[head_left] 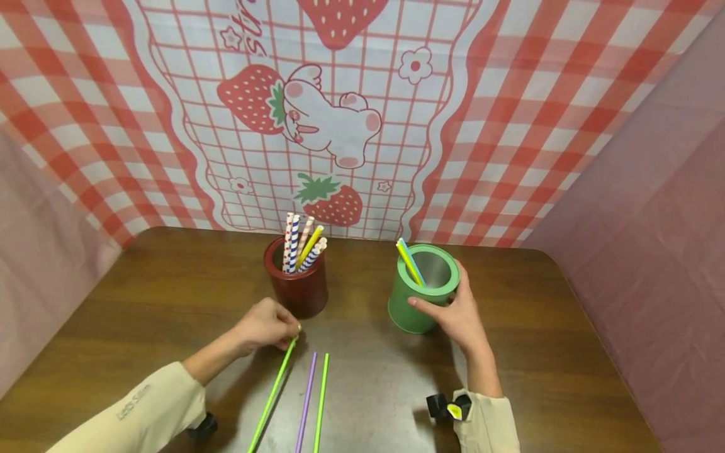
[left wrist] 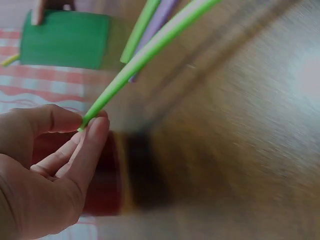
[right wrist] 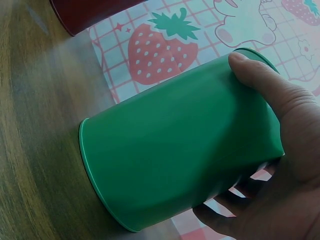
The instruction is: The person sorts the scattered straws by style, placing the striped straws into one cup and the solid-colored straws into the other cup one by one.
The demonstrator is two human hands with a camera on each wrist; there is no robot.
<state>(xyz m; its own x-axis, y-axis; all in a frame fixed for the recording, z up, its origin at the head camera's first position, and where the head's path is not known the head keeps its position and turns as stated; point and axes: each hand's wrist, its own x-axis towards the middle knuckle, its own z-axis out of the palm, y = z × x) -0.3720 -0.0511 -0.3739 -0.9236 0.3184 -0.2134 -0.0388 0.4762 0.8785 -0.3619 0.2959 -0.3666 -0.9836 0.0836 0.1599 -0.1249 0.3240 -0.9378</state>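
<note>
My left hand [head_left: 266,327] pinches a bright green straw [head_left: 273,395] near its far end, between thumb and fingers. In the left wrist view the held straw [left wrist: 126,74] slants up over the tabletop. A purple straw [head_left: 306,402] and another green straw [head_left: 321,402] lie side by side to its right. My right hand [head_left: 464,318] grips a green can [head_left: 409,308] around its right side, thumb at the front, other fingers partly hidden behind. A yellow-green straw [head_left: 410,261] and a light blue one lean inside that can, which stands on the table.
A dark red can [head_left: 301,296] stands just beyond my left hand, holding several straws [head_left: 294,245], mostly striped or dotted paper ones and a yellow one. Behind the brown table [head_left: 498,277] hangs a checkered strawberry cloth [head_left: 334,132]. Pink cloth [head_left: 651,207] borders the right side.
</note>
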